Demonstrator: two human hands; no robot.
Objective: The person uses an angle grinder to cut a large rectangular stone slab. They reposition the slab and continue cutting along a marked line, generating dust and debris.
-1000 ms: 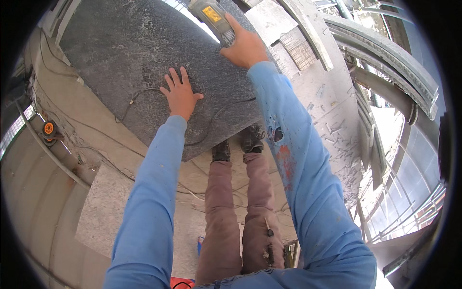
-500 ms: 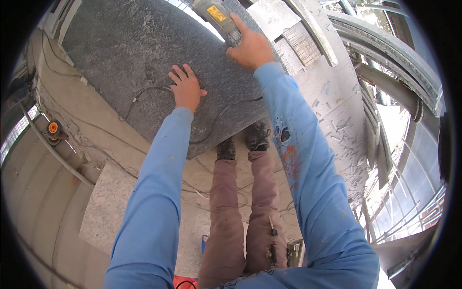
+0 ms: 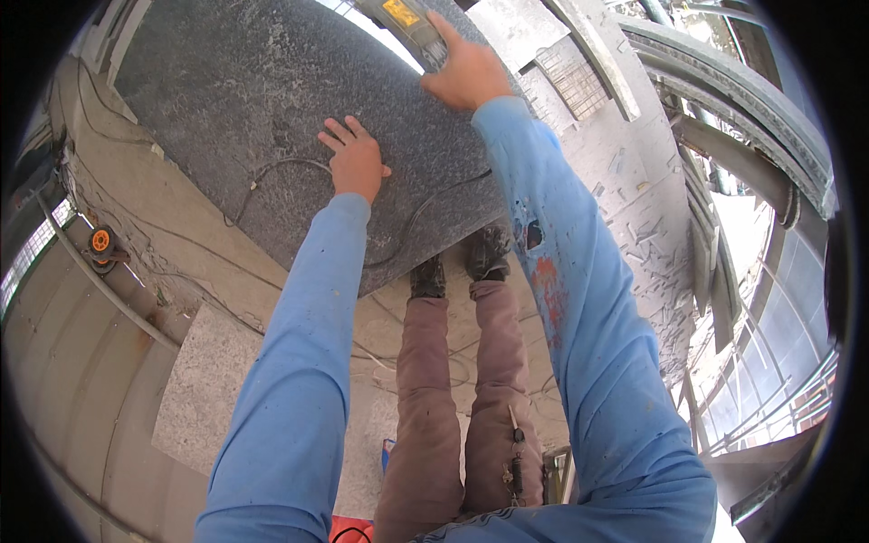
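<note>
Evidently, the right hand (image 3: 471, 76), gripping a power tool (image 3: 409, 23), has edged toward 12 o'clock, apparently shifting work along the slab (image 3: 226, 100), left hand (image 3: 356, 165) flat at the tool's 7 o'clock.

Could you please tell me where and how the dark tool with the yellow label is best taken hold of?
Probably by its near end, coming from the right: the tool looks long and slants toward the person, and the right hand wraps that end, leaving the yellow label uncovered.

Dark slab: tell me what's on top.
A cord and the left hand. The slab beneath that hand is covered; whether the tool in the right hand touches is unclear.
</note>
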